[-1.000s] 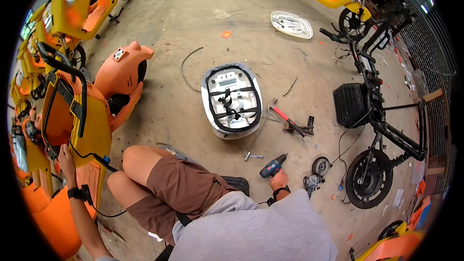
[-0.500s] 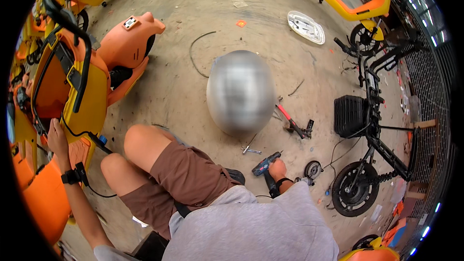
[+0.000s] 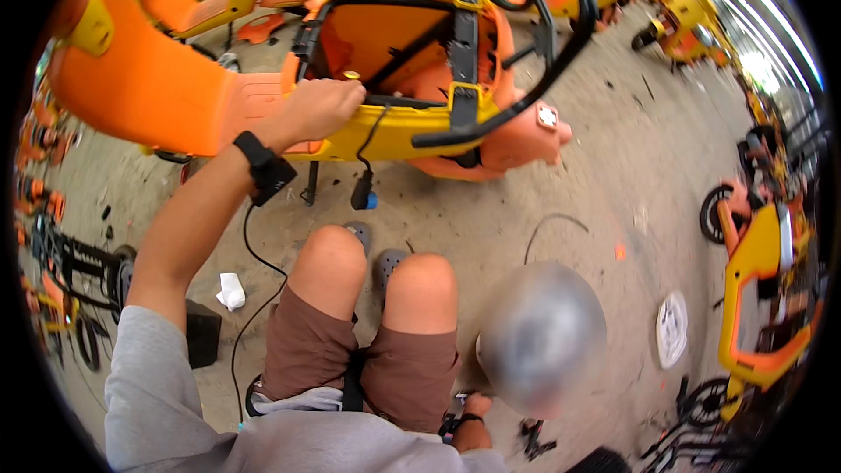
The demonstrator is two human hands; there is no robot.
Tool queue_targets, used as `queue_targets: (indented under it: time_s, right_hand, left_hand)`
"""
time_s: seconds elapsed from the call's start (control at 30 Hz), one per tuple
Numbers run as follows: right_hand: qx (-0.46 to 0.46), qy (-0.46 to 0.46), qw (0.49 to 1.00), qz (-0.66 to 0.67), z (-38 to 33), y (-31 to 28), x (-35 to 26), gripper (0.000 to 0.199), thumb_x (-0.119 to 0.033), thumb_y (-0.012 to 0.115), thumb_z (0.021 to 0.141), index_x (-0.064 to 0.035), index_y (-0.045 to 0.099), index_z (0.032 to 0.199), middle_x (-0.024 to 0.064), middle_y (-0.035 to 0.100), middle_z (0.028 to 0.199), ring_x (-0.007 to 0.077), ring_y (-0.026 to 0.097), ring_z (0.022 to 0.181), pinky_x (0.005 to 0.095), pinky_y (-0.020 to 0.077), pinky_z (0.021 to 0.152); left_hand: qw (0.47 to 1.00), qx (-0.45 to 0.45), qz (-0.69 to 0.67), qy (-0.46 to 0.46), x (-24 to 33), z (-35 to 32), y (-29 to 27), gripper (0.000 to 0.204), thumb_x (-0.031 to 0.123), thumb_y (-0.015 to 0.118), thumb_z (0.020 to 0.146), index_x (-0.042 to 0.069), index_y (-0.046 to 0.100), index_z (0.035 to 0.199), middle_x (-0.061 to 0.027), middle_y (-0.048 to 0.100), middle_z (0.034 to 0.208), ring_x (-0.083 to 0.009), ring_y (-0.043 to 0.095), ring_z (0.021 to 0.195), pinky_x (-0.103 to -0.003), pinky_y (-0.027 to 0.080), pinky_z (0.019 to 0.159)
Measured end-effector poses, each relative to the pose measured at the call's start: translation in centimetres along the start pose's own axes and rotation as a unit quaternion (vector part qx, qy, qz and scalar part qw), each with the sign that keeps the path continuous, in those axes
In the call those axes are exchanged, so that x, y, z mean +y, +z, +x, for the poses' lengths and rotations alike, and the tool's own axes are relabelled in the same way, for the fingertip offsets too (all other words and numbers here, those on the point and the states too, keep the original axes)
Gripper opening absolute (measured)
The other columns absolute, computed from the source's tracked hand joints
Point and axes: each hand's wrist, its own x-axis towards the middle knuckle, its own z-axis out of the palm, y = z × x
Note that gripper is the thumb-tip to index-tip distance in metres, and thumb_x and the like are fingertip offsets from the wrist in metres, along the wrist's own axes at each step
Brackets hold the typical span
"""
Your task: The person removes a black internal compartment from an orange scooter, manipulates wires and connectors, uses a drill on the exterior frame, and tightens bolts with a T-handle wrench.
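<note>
My left hand [image 3: 328, 111], a dark band on its wrist, is at the near rim of an open compartment in a yellow-and-orange scooter body [image 3: 394, 142]. Its fingers are curled closed, and what they hold, if anything, is hidden. Beside it a black cable with a blue-ended connector [image 3: 363, 191] hangs over the yellow side. My right hand [image 3: 477, 405] is low by the floor, closed on a cordless drill [image 3: 461, 397] that is mostly hidden by my hand and leg. Just right of it stands a blurred, silver-grey rounded object [image 3: 545, 337].
A black bar [image 3: 574, 57] curves out from the scooter body. On the floor are a white plastic cover [image 3: 672, 329], a dark tool [image 3: 533, 438] and crumpled white paper [image 3: 231, 292]. More scooter bodies [image 3: 758, 298] stand around, and a black cable [image 3: 241, 333] runs left of my legs.
My view has swung left, bringing the scooter body in front of me. The left hand stays at the compartment rim; the right hand stays low with the drill, now mostly hidden.
</note>
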Motion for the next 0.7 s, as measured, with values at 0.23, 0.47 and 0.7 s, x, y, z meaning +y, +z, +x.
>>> queue_targets:
  time_s: [0.23,0.47,0.7]
  right_hand:
    - [-0.008,0.223,0.963,0.150,2.8,-1.3,-0.8,0.033,-0.020,0.059,0.085,0.0127,0.061,0.090,0.0296,0.067,0.088,0.0409,0.068,0.082,0.0476,0.0530,0.072]
    - [0.097,0.368,0.886,0.263,2.9,-4.1,1.4,0.039,-0.032,0.057,0.088,0.0055,0.066,0.094,0.0194,0.067,0.085,0.0335,0.063,0.074,0.0455,0.0486,0.062]
    - [0.256,0.218,0.903,0.266,0.0,-11.8,-1.1,0.036,-0.030,0.052,0.096,0.0033,0.062,0.104,0.0210,0.065,0.089,0.0364,0.061,0.079,0.0455,0.0478,0.069]
  left_hand:
    - [0.981,-0.035,-0.129,-0.139,0.8,0.5,-1.1,0.032,0.028,0.035,0.097,0.005,0.055,0.086,-0.0172,0.062,0.078,-0.0375,0.061,0.079,-0.049,0.046,0.067]
    - [0.986,-0.023,-0.089,-0.137,-0.5,-0.6,-0.4,0.033,0.029,0.037,0.095,0.008,0.061,0.087,-0.0151,0.067,0.081,-0.0355,0.065,0.075,-0.050,0.048,0.065]
    - [0.984,0.129,-0.080,-0.095,1.1,-0.1,0.2,0.031,0.026,0.045,0.092,0.006,0.059,0.073,-0.0110,0.062,0.066,-0.0324,0.062,0.063,-0.045,0.049,0.057]
